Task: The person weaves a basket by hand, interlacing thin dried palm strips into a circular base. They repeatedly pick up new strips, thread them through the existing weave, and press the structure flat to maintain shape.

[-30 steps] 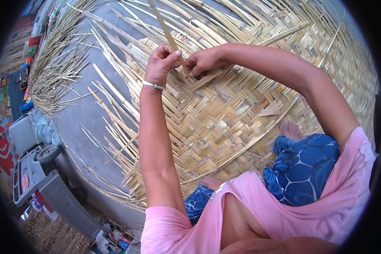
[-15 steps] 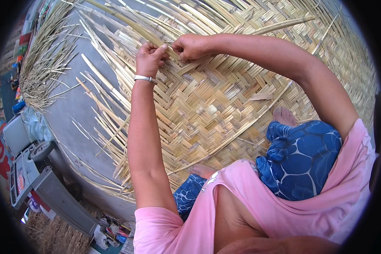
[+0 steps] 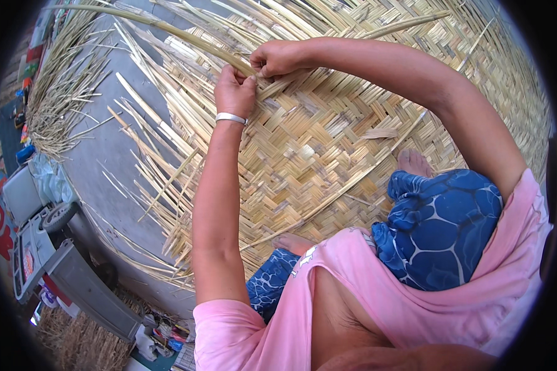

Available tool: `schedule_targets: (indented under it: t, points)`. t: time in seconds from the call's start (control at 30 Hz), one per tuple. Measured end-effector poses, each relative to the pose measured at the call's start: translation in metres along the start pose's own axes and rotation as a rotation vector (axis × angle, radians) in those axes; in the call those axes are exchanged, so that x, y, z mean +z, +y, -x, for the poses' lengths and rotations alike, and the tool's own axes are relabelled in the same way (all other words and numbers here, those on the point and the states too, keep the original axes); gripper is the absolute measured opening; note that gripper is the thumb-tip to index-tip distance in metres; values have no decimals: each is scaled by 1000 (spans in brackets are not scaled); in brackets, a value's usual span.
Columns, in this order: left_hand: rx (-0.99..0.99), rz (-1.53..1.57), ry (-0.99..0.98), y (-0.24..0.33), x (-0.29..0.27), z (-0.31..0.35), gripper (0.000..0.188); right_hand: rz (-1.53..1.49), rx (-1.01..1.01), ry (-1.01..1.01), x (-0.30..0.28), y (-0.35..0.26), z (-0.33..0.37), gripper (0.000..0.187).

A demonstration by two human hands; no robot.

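A long, greenish-yellow reed strip (image 3: 185, 41) runs from the upper left down to the edge of a herringbone-woven mat (image 3: 315, 154). My left hand (image 3: 236, 91), with a white band at the wrist, pinches this strip near its lower end, thumb toward the right. Just beside it, my right hand (image 3: 276, 59) is closed at the same spot, its fingers curled down where the strip meets the weave. Its fingertips are partly hidden, but the strip's end passes under them. Both hands nearly touch each other.
Loose unwoven reed ends (image 3: 161, 123) fan out over the grey floor on the left. A bundle of thin stalks (image 3: 59, 111) lies farther left. At the lower left stands a grey wheeled cart (image 3: 86, 284). My bare feet (image 3: 414, 162) rest on the mat.
My left hand has shifted right and slightly down, closer to my right hand. The reed strip's far part has swung left and lower, bowing more. My right hand moved slightly up.
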State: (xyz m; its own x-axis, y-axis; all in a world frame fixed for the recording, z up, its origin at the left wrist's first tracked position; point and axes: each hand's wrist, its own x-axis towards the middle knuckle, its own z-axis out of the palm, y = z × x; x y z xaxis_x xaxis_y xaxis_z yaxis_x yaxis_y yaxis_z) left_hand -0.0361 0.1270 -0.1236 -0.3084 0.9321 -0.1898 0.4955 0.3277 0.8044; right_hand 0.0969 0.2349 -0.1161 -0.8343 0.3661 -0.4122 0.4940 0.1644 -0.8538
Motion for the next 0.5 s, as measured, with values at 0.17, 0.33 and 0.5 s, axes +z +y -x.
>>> schedule_targets:
  t: [0.17, 0.33, 0.5]
  points:
    - [-29, -290, 152, 12, 13, 0, 15, 160, 42, 42, 3, -3, -3, 10]
    - [-287, 115, -222, 1, -16, -6, 14, -119, 49, 14, 1, -7, 5, 12]
    - [-254, 136, -159, 7, -8, 19, 11, -219, 48, -14, 2, -2, 6, 12]
